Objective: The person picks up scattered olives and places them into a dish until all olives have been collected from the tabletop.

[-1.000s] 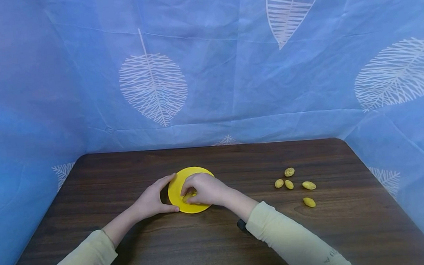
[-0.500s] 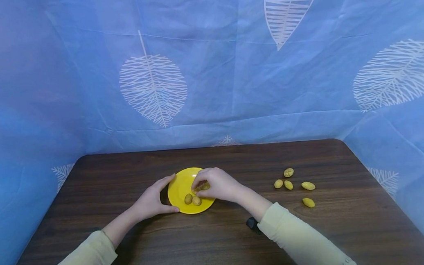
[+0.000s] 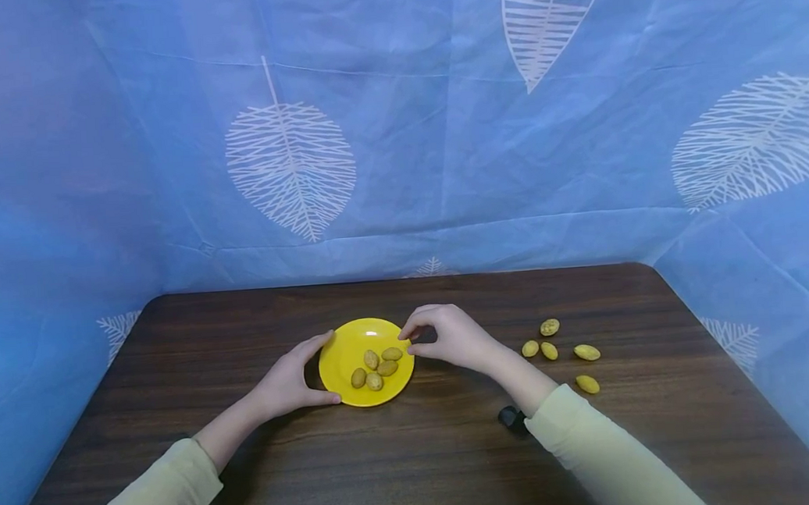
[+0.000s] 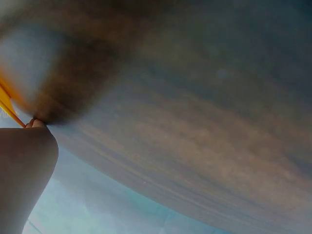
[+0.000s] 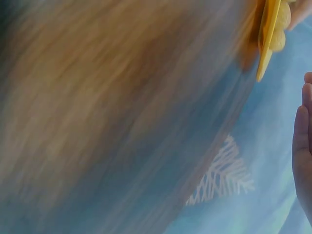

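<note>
On the table lies a round yellow plate [image 3: 338, 363] bearing several small yellow oval pieces [image 3: 387, 368], like olives or nuts; their exact kind is unclear. My left hand [image 3: 285, 384] holds the plate's left rim, thumb at the near side and fingers at the far side. In the left wrist view, fingertips [image 4: 36, 123] meet the plate's edge [image 4: 10, 105]. My right hand [image 3: 456, 337] is over the plate's right rim, thumb and forefinger bent and apart, with nothing visible between them. The right wrist view catches part of that hand [image 5: 303, 141] beside the plate [image 5: 267, 44].
More yellow oval pieces [image 3: 549, 350] lie loose on the dark wooden table [image 3: 391, 457], right of my right hand. A small black object [image 3: 511, 419] shows by my right wrist. Blue cloth [image 3: 398, 167] with white leaf prints hangs behind and at both sides.
My right hand has let go of the yellow pieces on the plate and drawn back right to the rim, uncovering them. My left hand stays at the plate.
</note>
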Demonstrator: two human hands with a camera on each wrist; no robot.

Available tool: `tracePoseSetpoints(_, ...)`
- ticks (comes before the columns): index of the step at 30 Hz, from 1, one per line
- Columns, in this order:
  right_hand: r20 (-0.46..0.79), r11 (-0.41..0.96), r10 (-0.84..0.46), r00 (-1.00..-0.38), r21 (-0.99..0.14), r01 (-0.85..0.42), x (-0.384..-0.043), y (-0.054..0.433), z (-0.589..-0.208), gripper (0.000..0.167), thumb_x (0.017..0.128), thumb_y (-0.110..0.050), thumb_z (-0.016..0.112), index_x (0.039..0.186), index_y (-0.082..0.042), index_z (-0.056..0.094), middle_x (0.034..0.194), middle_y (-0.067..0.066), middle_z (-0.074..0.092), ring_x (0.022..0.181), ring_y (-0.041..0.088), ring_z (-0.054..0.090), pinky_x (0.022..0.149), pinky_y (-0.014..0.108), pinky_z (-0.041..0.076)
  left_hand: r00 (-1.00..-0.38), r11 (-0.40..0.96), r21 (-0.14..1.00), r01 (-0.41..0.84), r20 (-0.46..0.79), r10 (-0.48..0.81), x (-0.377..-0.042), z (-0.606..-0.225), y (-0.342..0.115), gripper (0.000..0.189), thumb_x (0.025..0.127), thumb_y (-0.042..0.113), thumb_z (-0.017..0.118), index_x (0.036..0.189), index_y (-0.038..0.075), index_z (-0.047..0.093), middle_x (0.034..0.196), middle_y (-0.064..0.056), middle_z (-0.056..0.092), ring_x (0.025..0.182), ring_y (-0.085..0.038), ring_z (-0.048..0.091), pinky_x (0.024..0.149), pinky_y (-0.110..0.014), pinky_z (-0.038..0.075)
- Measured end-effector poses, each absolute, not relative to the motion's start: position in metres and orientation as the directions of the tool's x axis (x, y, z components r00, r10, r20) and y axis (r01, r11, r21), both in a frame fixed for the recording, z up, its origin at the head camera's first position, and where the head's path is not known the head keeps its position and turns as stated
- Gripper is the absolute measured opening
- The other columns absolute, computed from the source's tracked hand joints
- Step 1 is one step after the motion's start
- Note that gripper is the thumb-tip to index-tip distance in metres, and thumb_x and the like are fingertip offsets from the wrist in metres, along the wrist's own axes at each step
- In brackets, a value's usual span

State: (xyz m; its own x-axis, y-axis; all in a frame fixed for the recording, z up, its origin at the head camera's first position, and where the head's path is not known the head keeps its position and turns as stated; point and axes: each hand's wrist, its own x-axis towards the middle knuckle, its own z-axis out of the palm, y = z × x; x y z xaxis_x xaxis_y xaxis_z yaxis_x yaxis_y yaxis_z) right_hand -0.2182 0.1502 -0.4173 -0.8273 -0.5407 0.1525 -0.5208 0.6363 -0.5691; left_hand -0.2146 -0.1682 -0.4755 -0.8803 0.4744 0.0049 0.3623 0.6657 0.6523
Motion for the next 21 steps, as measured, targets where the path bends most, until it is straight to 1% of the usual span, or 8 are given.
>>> tracePoseSetpoints(7,0.15,0.66,-0.482,-0.863,-0.586,-0.47,-0.219,0.173,-0.416,0.021,0.092,-0.009,0.083,0.112,-0.01,0.081,0.112,0.003,0.078,0.104,0.026,0.073,0.095,0.047,0.063,-0.88,0.666,0.652,0.362,0.003,0.475,-0.214,-0.474,-0.168,0.107,0.08,0.034,0.095,0.163,-0.001,0.037,0.164,-0.028,0.043,0.151,-0.051,0.042,0.122,-0.068,0.037)
tracePoseSetpoints(13,0.17,0.66,-0.452,-0.876,-0.596,-0.457,-0.217,0.195,-0.416,0.021,0.092,-0.008,0.082,0.113,-0.008,0.08,0.112,0.004,0.078,0.103,0.028,0.072,0.095,0.051,0.062,-0.883,0.668,0.653,0.357,0.001,0.47,-0.214,-0.475,-0.167,0.107,0.079,0.034,0.095,0.163,0.0,0.037,0.164,-0.028,0.043,0.151,-0.05,0.042,0.122,-0.069,0.037)
tracePoseSetpoints(21,0.2,0.686,-0.407,-0.891,-0.577,-0.443,-0.214,0.222,-0.417,0.021,0.092,-0.006,0.082,0.113,-0.007,0.08,0.111,0.006,0.078,0.102,0.03,0.072,0.094,0.053,0.061,-0.881,0.665,0.654,0.36,0.005,0.473,-0.214,-0.474,-0.168,0.106,0.08,0.033,0.094,0.163,0.0,0.037,0.164,-0.028,0.044,0.151,-0.051,0.042,0.122,-0.069,0.037)
